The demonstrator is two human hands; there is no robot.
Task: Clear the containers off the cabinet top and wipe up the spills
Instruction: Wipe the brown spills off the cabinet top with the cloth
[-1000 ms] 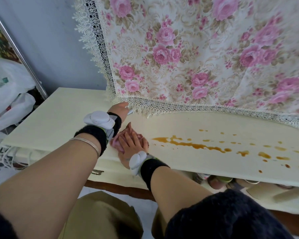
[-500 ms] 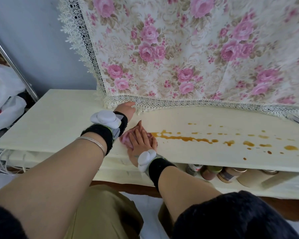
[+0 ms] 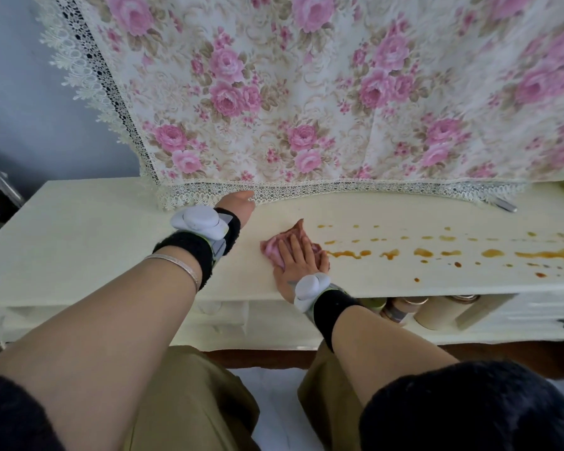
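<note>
Wiping step, head view. The right hand (image 3: 298, 258) lies flat, fingers straight and spread, pressing a pink cloth (image 3: 279, 245) onto the cabinet top (image 3: 88, 229) at the left end of the spill (image 3: 430, 252). The left hand (image 3: 240, 205) reaches to the far edge, where it meets the lace hem of the floral cover (image 3: 339, 92); its fingers are hidden behind the wrist, so whether they pinch the hem or merely push it cannot be told. The two hands are apart. The spill is a broken trail of amber drops and streaks running right from the cloth to the frame's right edge, densest at the far right. No containers stand on the visible top; several containers (image 3: 433, 312) sit on the shelf below, near right.

Suggested technique: keep the palm flat so that the cloth stays spread under it, and sweep right along the trail in one direction, drawing the liquid together instead of smearing it. The cloth is small against the length of the trail, so it will probably need refolding to a dry face partway. The hem hangs close to the far drops; holding it back should keep it from being stained.
</note>
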